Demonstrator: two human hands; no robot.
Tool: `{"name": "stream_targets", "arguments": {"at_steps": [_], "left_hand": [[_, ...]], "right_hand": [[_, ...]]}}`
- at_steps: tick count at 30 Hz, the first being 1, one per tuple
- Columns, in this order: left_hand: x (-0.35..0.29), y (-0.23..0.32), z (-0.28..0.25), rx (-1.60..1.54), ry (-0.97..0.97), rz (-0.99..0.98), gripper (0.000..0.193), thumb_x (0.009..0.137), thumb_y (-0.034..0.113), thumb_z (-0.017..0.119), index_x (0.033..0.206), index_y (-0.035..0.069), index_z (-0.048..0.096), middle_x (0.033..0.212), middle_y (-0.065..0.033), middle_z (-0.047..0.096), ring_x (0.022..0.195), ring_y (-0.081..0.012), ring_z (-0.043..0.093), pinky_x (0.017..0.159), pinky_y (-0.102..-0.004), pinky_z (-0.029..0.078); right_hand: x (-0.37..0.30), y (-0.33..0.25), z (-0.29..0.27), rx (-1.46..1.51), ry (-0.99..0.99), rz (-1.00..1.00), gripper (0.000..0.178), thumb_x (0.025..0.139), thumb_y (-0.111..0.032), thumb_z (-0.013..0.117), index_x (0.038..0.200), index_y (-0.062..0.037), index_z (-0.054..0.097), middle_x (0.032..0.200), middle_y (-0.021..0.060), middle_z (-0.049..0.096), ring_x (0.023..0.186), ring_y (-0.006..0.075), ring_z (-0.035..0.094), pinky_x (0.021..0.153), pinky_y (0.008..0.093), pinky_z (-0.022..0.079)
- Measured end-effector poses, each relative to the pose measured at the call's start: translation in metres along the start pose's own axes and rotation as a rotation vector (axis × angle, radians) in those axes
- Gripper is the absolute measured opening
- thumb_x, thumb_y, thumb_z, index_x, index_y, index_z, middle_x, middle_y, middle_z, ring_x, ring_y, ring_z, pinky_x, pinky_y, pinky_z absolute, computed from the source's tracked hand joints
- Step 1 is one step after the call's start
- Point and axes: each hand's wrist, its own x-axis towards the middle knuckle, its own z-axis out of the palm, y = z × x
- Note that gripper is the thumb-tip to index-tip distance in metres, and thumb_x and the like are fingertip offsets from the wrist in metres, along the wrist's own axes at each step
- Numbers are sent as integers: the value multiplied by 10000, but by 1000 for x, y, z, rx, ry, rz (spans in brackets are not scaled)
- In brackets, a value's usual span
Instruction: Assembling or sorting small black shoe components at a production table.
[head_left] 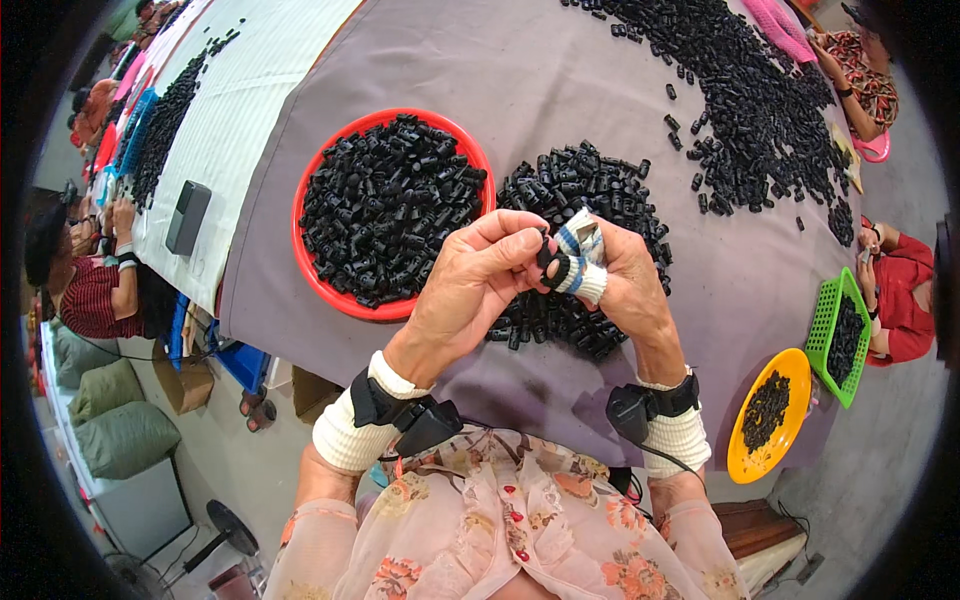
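My left hand [478, 268] and my right hand [628, 275] meet above the purple-grey tabletop, fingertips pinched together. Between them is a small black plastic piece [545, 252], mostly hidden by the fingers. Striped knitted covers [582, 262] in white, blue and black wrap fingers of my right hand. Just beyond and below the hands lies a loose pile of small black cylindrical plastic pieces [575, 180]. To the left, beside my left hand, a red round basin [487, 165] is heaped with similar black pieces.
A larger spread of black pieces [760, 130] covers the far right. Near the right edge sit a yellow dish [740, 455] and a green basket [823, 325], both holding small black parts. A dark box [188, 217] stands on the left table. Other people work on both sides.
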Motion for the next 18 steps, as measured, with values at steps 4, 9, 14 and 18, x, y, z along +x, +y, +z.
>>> {"name": "stream_targets", "arguments": {"at_steps": [4,9,14,18], "left_hand": [[1,-3,-2,-23,16,-4,155,896,138,549,980,9,569,836,-45,600,693,-94,560,678,-271,497],[2,-6,-6,-25,-39,-4,189,912,158,520,1032,14,548,867,-60,609,753,-121,593,693,-289,508],[-3,-6,-4,90,39,-17,181,917,175,518,1004,27,574,840,-26,592,740,-91,565,677,-269,499],[-4,-11,-5,153,54,2,177,912,165,530,1006,24,584,849,-19,597,723,-81,565,661,-242,497]], "right_hand": [[0,1,0,31,7,17,196,762,-167,715,863,-47,599,738,-35,581,665,28,495,605,198,418],[0,2,1,51,5,19,195,767,-175,710,858,-46,595,728,-35,578,656,28,492,600,199,418],[3,5,2,-83,7,6,215,770,-204,706,818,-50,564,686,-33,551,618,35,447,556,205,378],[-1,8,4,-114,80,45,242,756,-209,719,803,-48,544,645,-40,519,583,39,422,519,209,352]]}}
